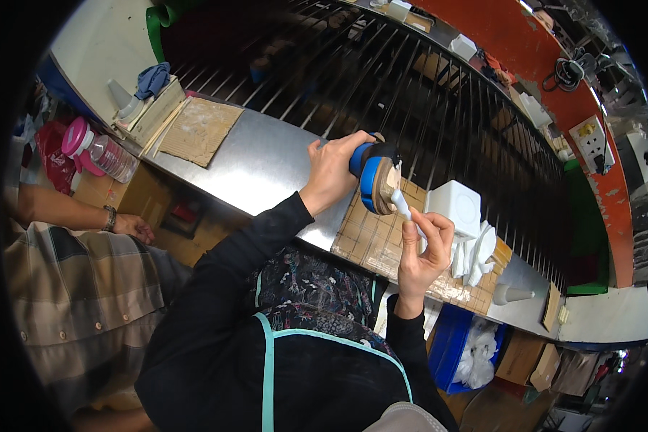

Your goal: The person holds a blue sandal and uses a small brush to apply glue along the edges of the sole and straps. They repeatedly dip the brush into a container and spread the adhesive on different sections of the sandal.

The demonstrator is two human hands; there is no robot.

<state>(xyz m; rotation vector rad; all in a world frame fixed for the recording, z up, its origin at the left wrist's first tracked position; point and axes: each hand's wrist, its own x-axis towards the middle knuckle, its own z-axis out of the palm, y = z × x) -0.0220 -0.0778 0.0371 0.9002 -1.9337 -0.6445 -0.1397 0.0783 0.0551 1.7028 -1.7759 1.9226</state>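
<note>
My left hand [331, 175] grips a shoe-like piece [369, 186] with a blue rim, a black part and a tan underside, holding it tilted above the bench. Between the thumb and fingers of my right hand [423, 252] is a slim white applicator [401, 204], its tip against or very near the tan face. Fingers partly hide both things. Under them lies a taped cardboard sheet [367, 241] marked with a grid. A white square container [455, 209] stands on it, beside a stack of white curved pieces [475, 258].
Beyond the metal bench [266, 158] runs a conveyor of thin bars [281, 108]. At left are a cardboard pad [200, 129], a pink-lidded bottle [111, 158] and a seated person's arm [72, 209]. A white nozzle [513, 294] and a blue bin [450, 349] are at right.
</note>
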